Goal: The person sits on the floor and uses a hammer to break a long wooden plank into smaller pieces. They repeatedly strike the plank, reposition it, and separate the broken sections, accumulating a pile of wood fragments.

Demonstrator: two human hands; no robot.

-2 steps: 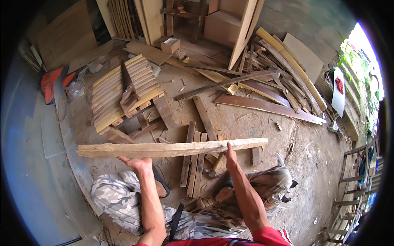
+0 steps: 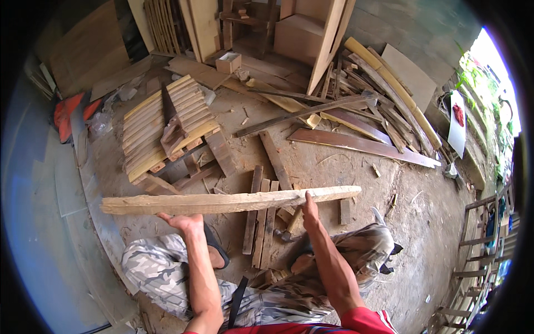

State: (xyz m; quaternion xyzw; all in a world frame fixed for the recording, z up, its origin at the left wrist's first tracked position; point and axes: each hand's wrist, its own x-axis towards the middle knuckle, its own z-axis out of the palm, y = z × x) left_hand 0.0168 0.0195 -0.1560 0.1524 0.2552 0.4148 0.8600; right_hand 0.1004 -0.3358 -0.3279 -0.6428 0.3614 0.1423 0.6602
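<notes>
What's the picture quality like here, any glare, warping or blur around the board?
In the head view, the daylight opening at upper right glares white beside the greenery; a bluish cast tints the left side; the rim darkens to black, with fisheye bending near it; the board, left hand and right hand look fairly sharp.

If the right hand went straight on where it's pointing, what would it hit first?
The long pale plank, which the right hand already touches; what comes beyond is uncertain, since depth is unclear.
</notes>
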